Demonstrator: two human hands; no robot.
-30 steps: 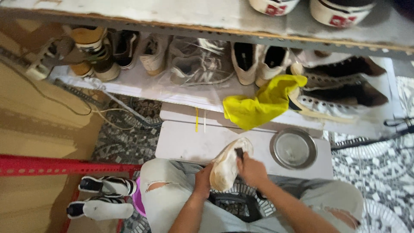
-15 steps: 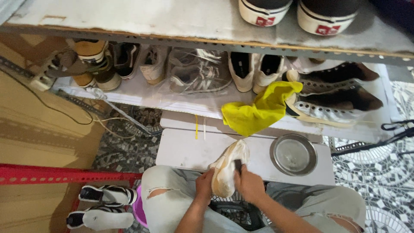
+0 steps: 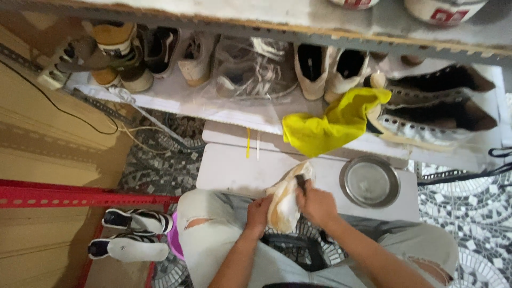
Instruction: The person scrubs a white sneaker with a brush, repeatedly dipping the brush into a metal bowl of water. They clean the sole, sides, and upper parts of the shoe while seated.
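Low centre of the frame: the left hand (image 3: 260, 212) is clamped around a cream shoe (image 3: 285, 200), while the right hand (image 3: 318, 204) closes on a small dark brush (image 3: 301, 183), apparently scrubbing. Next probably needs the metal bowl (image 3: 370, 182) on the white table (image 3: 234, 170).

The desk (image 3: 229, 170) is bare across its left half, giving open passage from the near-left corner to the far edge. Toward the right edge a round metal bowl (image 3: 370, 182) takes up the room. At the far edge, right of the middle, a yellow cloth (image 3: 330, 125) hangs down from the shelf (image 3: 176, 101), whose row of shoes (image 3: 256, 66) blocks the way behind.
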